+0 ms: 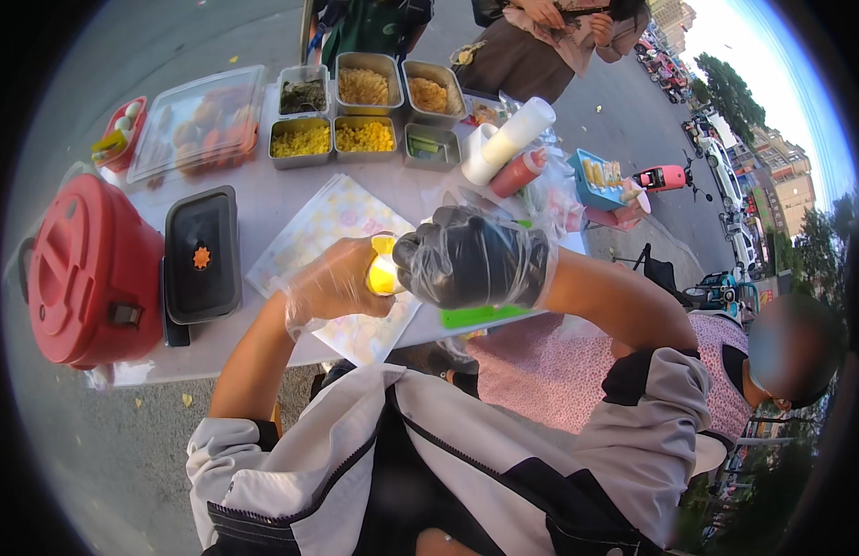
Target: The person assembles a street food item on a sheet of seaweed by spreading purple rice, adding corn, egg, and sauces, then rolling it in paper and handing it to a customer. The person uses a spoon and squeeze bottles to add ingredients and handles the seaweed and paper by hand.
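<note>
My left hand point(332, 281), in a clear plastic glove, is closed round a small yellow-and-white item point(382, 269) whose kind I cannot make out. My right hand point(476, 258) wears a black glove under a clear plastic one. Its curled fingers meet the item's right side; what they hold, if anything, is hidden. Both hands are above a stack of pale patterned paper sheets point(304, 233) on the white table. A bright green board point(485, 317) shows below my right hand.
A red lidded bucket point(87, 269) and a black lidded box point(202, 255) stand left. Farther back are metal food tins point(365, 137), a clear lidded box point(198, 125), and white point(517, 130) and red point(519, 173) squeeze bottles. People stand across the table; a person in pink point(550, 371) is at right.
</note>
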A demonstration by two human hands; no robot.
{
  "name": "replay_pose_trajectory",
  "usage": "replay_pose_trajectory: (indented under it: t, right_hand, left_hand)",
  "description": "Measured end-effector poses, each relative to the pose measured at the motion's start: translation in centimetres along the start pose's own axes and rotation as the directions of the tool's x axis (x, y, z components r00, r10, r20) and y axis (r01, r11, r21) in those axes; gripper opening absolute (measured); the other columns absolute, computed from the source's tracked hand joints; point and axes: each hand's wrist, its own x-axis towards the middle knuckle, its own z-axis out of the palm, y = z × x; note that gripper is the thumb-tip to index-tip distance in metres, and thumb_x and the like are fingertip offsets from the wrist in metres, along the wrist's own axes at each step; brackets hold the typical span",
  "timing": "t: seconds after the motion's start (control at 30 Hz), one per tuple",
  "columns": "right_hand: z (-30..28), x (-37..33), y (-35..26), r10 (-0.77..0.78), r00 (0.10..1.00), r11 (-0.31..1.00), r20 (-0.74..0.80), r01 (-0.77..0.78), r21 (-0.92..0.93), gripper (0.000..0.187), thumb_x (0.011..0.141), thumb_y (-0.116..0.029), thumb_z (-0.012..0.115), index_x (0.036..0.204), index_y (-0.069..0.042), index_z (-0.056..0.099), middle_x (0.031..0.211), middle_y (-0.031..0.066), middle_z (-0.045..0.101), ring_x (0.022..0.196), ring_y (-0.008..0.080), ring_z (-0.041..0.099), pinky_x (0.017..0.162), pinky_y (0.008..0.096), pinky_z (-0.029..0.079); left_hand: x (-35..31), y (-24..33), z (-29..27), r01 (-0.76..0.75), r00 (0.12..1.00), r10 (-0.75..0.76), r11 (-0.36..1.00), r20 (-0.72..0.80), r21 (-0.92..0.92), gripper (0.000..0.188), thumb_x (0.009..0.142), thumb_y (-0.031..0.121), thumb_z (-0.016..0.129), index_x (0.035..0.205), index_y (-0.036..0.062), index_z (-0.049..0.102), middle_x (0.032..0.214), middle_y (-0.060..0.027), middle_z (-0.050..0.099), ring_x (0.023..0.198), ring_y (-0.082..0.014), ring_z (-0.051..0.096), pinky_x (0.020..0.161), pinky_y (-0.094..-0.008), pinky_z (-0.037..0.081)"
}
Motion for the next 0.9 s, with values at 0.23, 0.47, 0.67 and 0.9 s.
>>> replay_pose_trajectory:
  t: [0.23,0.47,0.67,0.9]
  right_hand:
    - [1.3,0.5,1.7,0.362,0.916,0.657,0.169,-0.38,0.651,0.021,0.073,-0.02,0.07,0.088,-0.006,0.066,0.079,0.0088,0.064,0.069,0.027,0.063,0.064,0.036,0.05]
    - [1.1,1.0,3.0,0.348,0.813,0.381,0.466,-0.577,0.722,0.024,0.083,-0.025,0.068,0.095,-0.004,0.066,0.084,0.0114,0.067,0.077,0.0224,0.064,0.071,0.0331,0.049]
    - [4.5,-0.1,2.2,0.545,0.478,-0.371,0.689,-0.599,0.709,0.024,0.085,-0.021,0.069,0.096,0.0,0.065,0.081,0.0022,0.063,0.074,0.0091,0.056,0.069,0.0245,0.046]
    - [3.7,-3.0,-2.0,0.621,0.728,0.123,0.291,-0.457,0.881,0.02,0.086,-0.017,0.066,0.099,-0.002,0.064,0.096,0.0136,0.067,0.085,0.0206,0.065,0.077,0.0288,0.05]
  left_hand:
    - [-0.9,-0.5,2.1,-0.146,0.986,0.152,0.986,-0.063,0.085,0.062,0.059,0.01,0.073,0.116,0.0046,0.05,0.091,-0.0189,0.063,0.087,-0.0402,0.06,0.077,-0.0408,0.048]
    - [-1.5,-0.5,2.0,-0.155,0.964,0.183,0.976,-0.194,0.152,0.065,0.059,0.01,0.076,0.118,0.0037,0.049,0.092,-0.018,0.062,0.085,-0.0384,0.06,0.076,-0.0417,0.049]
    - [-2.5,-0.2,2.0,-0.061,0.886,0.103,0.992,-0.452,0.107,0.094,0.058,0.009,0.08,0.139,0.008,0.033,0.099,-0.018,0.064,0.092,-0.0367,0.062,0.08,-0.039,0.05]
    - [-2.5,-2.5,0.8,-0.013,0.804,-0.004,1.0,-0.595,-0.025,0.085,0.062,0.004,0.076,0.137,0.008,0.037,0.105,-0.0125,0.065,0.094,-0.0238,0.065,0.085,-0.0315,0.049]
